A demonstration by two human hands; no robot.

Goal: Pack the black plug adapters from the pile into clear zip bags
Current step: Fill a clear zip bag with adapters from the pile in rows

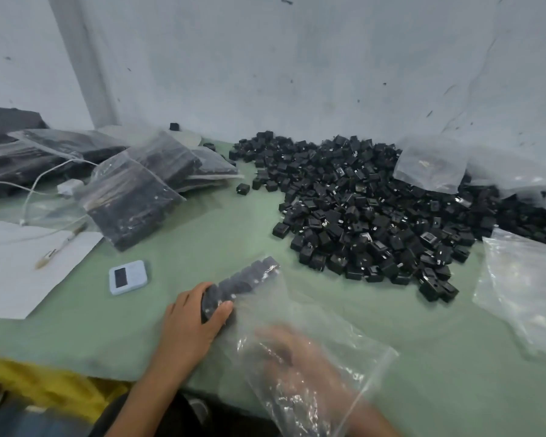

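Left hand (191, 323) is clamped on the near end of a row of black adapters (245, 282) — thumb on one side, fingers on the other. The row lies on the green table (177, 257), angled away toward the pile, its far end inside the mouth of a clear zip bag (300, 351).

Right hand (293, 351) is inside or under that bag, seen only through the plastic and blurred — can't tell what its fingers are doing, though something dark shows at the palm.

Pile of loose adapters (366, 212) covers the far right of the table up to the wall. A few strays sit apart at its left edge, one single (242, 188) well clear of the rest.

Empty clear bags: one lying on the back of the pile (429, 165), another flat at the right edge of the table (524, 285), just beside the pile.

Filled bags (130, 197) are stacked at far left, packed with dark blocks and overlapping each other. A white cable (32, 192) runs across them.

Small pale blue timer (127, 276) sits on the table, near the left hand but not touching. White paper (10, 279) at the left edge with a pen-like tool (60, 246) on it.
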